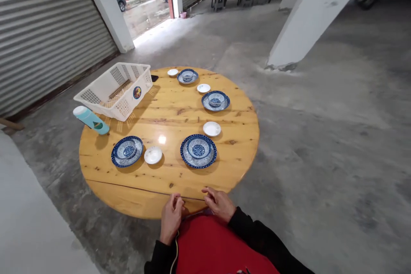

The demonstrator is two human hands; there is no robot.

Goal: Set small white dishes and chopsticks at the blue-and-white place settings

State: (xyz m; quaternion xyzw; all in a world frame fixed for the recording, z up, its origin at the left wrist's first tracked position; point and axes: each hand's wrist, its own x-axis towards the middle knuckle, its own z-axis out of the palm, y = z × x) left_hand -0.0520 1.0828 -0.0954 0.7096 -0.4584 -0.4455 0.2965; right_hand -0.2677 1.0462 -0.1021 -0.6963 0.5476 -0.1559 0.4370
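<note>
Round wooden table (167, 115) edge – both hands resting at near rim, left hand (171, 217) and right hand (219, 202) loosely curled, holding nothing. Nearest blue-patterned plate (198, 151) with bowl sits just ahead – white basket (115, 90) far left.

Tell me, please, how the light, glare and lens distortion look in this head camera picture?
In the head view, a small bright glare spot sits on the glossy round table; daylight pours through the open doorway and washes out the floor there; the white basket casts a soft shadow toward the right; wide-angle bending tilts the pillar and shutter. Both hands are sharp.
</note>
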